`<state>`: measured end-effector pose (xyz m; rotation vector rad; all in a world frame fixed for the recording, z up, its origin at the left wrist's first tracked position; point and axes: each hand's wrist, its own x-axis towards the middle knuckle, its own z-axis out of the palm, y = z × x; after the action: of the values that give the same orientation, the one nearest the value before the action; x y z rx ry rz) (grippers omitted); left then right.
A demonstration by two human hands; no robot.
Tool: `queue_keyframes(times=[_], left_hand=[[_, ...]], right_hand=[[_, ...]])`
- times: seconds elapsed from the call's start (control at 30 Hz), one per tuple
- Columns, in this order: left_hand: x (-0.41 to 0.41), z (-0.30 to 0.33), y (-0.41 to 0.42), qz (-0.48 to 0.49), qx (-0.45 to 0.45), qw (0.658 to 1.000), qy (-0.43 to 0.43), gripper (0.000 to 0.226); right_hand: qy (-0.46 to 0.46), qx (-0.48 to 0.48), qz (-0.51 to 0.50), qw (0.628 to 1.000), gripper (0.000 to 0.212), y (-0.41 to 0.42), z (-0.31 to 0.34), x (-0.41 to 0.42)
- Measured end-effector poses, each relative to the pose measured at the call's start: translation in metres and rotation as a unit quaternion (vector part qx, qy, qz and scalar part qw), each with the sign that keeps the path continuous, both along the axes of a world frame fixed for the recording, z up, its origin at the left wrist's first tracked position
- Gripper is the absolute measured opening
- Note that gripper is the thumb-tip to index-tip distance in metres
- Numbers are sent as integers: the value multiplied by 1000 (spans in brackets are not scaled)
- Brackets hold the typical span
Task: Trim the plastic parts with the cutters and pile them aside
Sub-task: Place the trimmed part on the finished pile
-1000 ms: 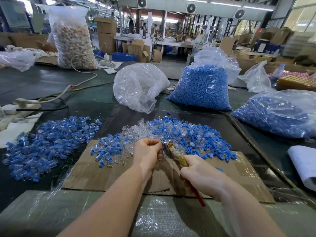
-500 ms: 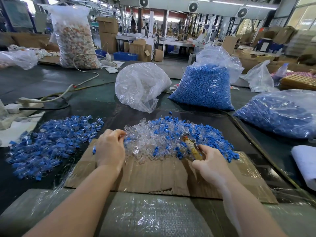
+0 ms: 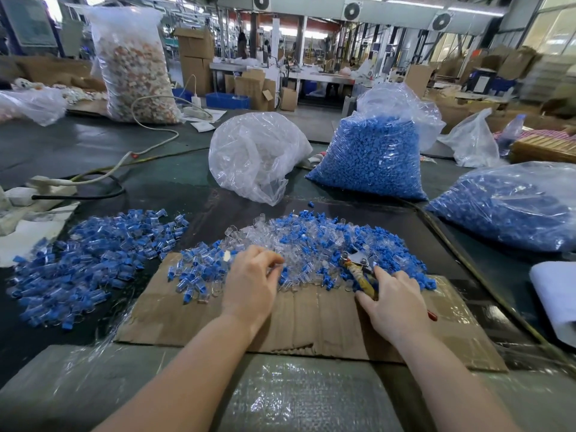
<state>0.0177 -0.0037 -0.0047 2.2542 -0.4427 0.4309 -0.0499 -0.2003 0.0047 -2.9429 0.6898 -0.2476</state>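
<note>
**Hands at the heap of parts**

Our left hand [image 3: 252, 282] pinches into the plastic parts [image 3: 311, 244] heaped on the cardboard [image 3: 311, 322]. Our right hand [image 3: 396, 304] has its fingers curled around the cutters [image 3: 358, 269]. The trimmed pile [image 3: 93, 254] lies at the left.

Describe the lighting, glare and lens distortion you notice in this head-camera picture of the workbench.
Head view: wide-angle lens bows the background roof beams and table edges; bright windows top right wash out; glare streaks the clear plastic bag of blue parts and the dark tabletop; both hands stay fairly sharp, lit evenly with soft shadows.
</note>
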Motion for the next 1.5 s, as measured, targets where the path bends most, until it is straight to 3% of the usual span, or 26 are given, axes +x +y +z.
queue_keyframes(times=[0.1,0.27,0.43,0.83,1.03,1.23,1.5], left_hand=[[-9,-7,-17,-45,8,999,15,19],[-11,-17,-28,-33,17,999,6,28],[-12,-20,-28,-25,12,1000,2,28],[-15,-19,-24,-41,21,999,1,8],[-17,-18,-23,-52,12,999,3,8],[-16,-20,-26,-62,37,997,-1,36],[-15,-20,-25,-65,46,997,14,27]], right_hand=[[-4,-9,-5,1000,67,1,-4,1],[2,-23,-10,1000,68,2,-3,-1],[-112,-31,70,991,36,22,1,5],[-88,-33,76,993,15,43,-13,13],[-114,-36,66,991,11,47,-19,9],[-198,-17,66,978,7,55,-22,3],[-265,-2,98,959,20,55,-25,-2]])
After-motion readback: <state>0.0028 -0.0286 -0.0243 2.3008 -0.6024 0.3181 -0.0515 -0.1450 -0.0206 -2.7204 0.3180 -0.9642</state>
